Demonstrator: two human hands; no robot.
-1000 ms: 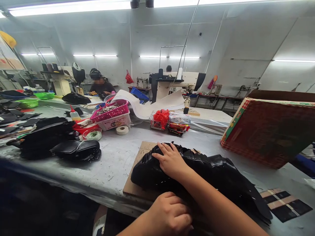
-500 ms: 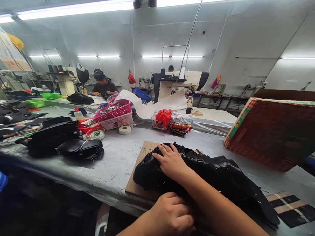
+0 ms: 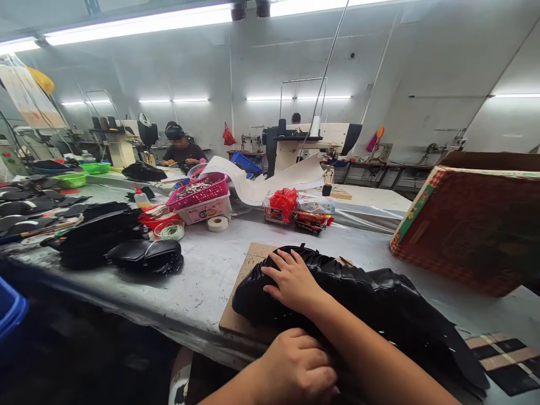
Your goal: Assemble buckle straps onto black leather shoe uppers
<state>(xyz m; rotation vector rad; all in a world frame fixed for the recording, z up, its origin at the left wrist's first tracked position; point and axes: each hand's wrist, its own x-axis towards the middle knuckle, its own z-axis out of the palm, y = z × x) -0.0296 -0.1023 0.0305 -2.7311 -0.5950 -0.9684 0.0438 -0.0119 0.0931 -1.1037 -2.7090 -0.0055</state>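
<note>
A long stack of overlapping black shoe-upper-like pieces (image 3: 358, 292) lies across the table front, its left end on a brown cardboard sheet (image 3: 236, 306). My right hand (image 3: 293, 281) rests on top of that left end, fingers spread and pressed on the pieces. Below it, at the table's front edge, my left hand (image 3: 297, 363) is curled into a fist with the knuckles up. Whatever its fingers may hold is hidden beneath the hand. My right forearm crosses in front of the stack and covers part of it.
A large red box (image 3: 459, 230) stands at the right, near a strapped black bundle (image 3: 506, 360). Further left are more black pieces (image 3: 145, 256), a tape roll (image 3: 217, 224) and a pink basket (image 3: 198, 191). Food packs (image 3: 312, 219) sit behind the stack. A person (image 3: 183, 152) works at the back.
The view has turned slightly left, so everything on the table appears a little further right. My right thumb shows more clearly; both hands otherwise stay in about the same place.
</note>
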